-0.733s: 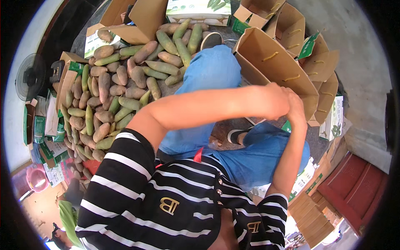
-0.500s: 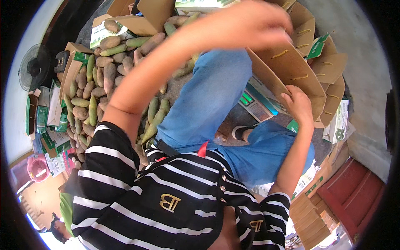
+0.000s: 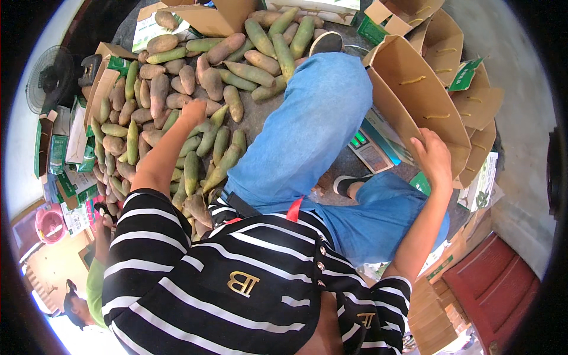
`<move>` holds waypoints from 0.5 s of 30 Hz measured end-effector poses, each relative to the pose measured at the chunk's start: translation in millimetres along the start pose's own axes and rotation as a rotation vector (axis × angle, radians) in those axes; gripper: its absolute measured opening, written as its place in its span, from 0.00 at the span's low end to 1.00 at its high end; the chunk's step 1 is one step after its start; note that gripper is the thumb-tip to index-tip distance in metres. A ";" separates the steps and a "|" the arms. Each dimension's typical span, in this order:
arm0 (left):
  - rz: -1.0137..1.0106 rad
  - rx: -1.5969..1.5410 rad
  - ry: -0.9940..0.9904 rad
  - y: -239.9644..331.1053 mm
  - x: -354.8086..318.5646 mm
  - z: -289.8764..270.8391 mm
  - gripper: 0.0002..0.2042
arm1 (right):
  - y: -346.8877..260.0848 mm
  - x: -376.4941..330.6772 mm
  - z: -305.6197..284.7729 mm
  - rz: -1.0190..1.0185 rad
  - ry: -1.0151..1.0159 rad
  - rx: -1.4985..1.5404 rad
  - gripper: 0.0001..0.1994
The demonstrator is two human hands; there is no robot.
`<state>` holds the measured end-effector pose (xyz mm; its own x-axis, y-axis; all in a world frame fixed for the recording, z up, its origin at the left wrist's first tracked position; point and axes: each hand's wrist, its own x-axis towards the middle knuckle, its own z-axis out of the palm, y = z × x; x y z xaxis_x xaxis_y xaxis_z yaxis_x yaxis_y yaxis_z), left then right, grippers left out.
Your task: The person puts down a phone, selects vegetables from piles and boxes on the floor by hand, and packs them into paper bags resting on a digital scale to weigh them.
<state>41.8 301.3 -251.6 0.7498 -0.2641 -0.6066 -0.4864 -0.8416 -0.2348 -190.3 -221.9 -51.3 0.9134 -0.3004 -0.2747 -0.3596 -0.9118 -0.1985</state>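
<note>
My left hand (image 3: 194,112) is down among a heap of long green and reddish-brown vegetables (image 3: 158,94), which look like overripe cucumbers. Its back faces up and its fingers are hidden, so whether it grips one does not show. On the other side, my right hand (image 3: 435,155) is closed over the near edge of a tall open cardboard box (image 3: 408,97) with yellow rope handles. Beneath that box sits a digital scale (image 3: 368,152) with a lit green display. The box's bottom is out of sight.
More open boxes (image 3: 447,41) stand beyond the held one. A cardboard carton (image 3: 222,21) lies at the far end of the heap. At left are a fan (image 3: 50,80) and a pink tub (image 3: 50,225). Another person in green (image 3: 94,290) is at lower left.
My left hand has swung from above the cardboard box leftward to the vegetable heap, uncovering more of the heap. My right hand stays at the box edge.
</note>
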 end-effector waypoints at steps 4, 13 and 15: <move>0.146 0.224 0.009 8.4 -11.5 39.1 0.18 | 2.0 4.7 6.0 -0.028 0.061 -0.040 0.13; 0.145 0.237 0.069 19.6 -13.9 67.6 0.20 | 10.2 8.7 11.2 -0.036 0.084 -0.044 0.13; 0.141 0.262 0.064 21.5 -16.1 62.7 0.20 | 10.3 8.1 10.8 -0.035 0.035 -0.019 0.12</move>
<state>-8.8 317.1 -294.4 0.6891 -0.4061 -0.6002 -0.6808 -0.6466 -0.3441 -188.7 -230.7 -65.7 0.9316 -0.2779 -0.2344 -0.3242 -0.9268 -0.1894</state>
